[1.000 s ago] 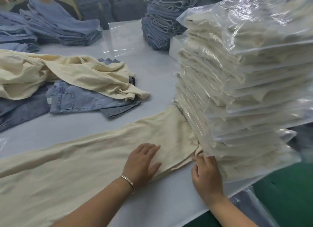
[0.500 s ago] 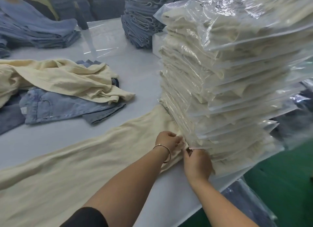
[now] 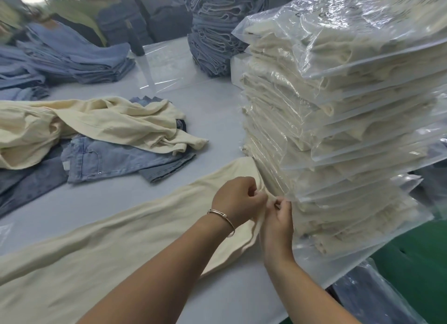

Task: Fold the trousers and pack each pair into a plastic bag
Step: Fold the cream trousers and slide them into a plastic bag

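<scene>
A cream pair of trousers lies stretched flat across the white table, its leg ends reaching the foot of a tall stack of bagged cream trousers. My left hand, with a bracelet on the wrist, pinches the hem end of the trousers. My right hand pinches the same hem right beside it, against the bottom of the stack. The hem edge is lifted a little off the table between the two hands.
A crumpled cream pair lies over loose blue jeans at the left. Folded jeans piles and a tall jeans stack stand at the back, with clear plastic bags between them. The table's edge and green floor are at the right.
My left hand went from lying flat on the cloth to pinching the hem. Both hands drew together at the hem by the stack and raised it slightly.
</scene>
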The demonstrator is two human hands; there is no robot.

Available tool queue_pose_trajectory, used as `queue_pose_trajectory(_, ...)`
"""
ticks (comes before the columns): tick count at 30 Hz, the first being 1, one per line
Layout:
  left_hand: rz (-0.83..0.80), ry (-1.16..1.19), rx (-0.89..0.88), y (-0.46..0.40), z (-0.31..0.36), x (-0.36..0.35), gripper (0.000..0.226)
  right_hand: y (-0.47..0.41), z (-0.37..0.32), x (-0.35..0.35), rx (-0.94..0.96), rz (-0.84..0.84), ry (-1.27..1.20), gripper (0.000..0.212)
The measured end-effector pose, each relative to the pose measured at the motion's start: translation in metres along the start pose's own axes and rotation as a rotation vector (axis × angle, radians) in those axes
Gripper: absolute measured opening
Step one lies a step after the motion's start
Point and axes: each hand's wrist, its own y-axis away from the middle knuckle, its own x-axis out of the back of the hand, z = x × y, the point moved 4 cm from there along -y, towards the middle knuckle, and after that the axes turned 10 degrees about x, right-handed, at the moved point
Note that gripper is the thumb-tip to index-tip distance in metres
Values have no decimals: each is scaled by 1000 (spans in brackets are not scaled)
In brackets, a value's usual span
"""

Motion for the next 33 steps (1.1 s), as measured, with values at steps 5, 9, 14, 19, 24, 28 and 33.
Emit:
queue_pose_trajectory(5,-164,187,49,6,13,-6,30,-2,-11,7,35,7,-193,16)
queue_pose_trajectory(9,-470,502,141,10,22,-17,12,-9,-3,11,-142,-20,-535,15)
queue_pose_trajectory(14,-467,633,164,2,-11,-16,19,-15,16,26,-104,-24,-166,8)
queue_pose_trajectory(19,262,-329,345,10,-141,11,50,-22,35,53,-90,128,99,20)
queue_pose_trajectory(24,142,-483,574,52,-262,36,66,-22,47,43,-40,-19,251,27)
queue_pose_trajectory(28,122,-513,543,71,-280,49,65,-32,61,29,-135,3,340,10)
queue_pose_trajectory(33,137,-519,550,72,-288,56,65,-33,69,45,-135,81,362,28)
